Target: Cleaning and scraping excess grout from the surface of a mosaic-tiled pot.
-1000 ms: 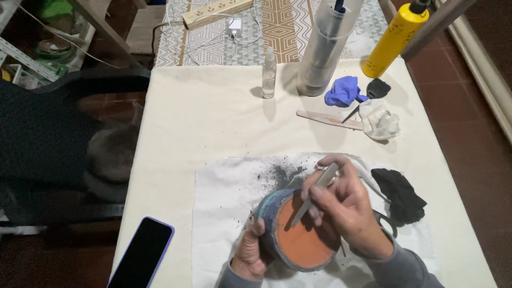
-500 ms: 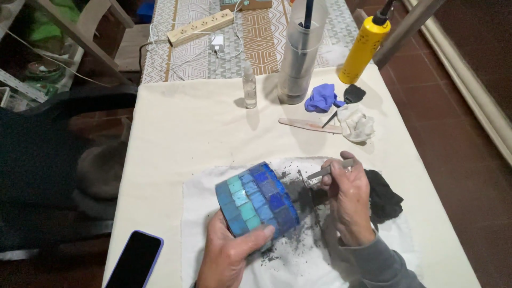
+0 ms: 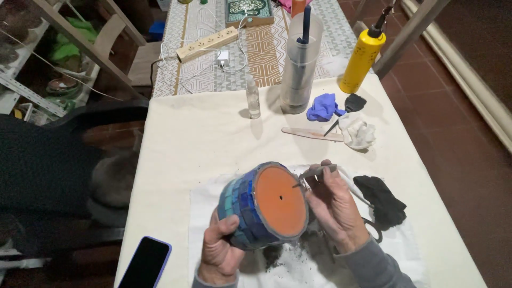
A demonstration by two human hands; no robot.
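My left hand [image 3: 217,249] grips a round clay pot [image 3: 266,205] covered in blue and teal mosaic tiles. The pot lies on its side, and its orange bottom, with a small centre hole, faces up towards me. My right hand [image 3: 333,205] holds a thin metal scraping tool [image 3: 314,173] whose tip touches the rim of the orange bottom at its upper right. Both hands are over a white cloth [image 3: 208,213] spread on the table and sprinkled with dark grey crumbs.
A black rag [image 3: 381,198] lies right of my right hand. A dark phone [image 3: 145,264] sits near the table's front left. Farther back stand a small clear bottle [image 3: 253,98], a clear cylinder [image 3: 300,66], a yellow bottle [image 3: 360,56], a blue glove [image 3: 322,106], a wooden stick [image 3: 312,134] and a white wad [image 3: 357,132].
The pot has been turned: half a second ago its tiled side faced me, now its orange bottom does. My right hand has brought the tool back to the pot's rim.
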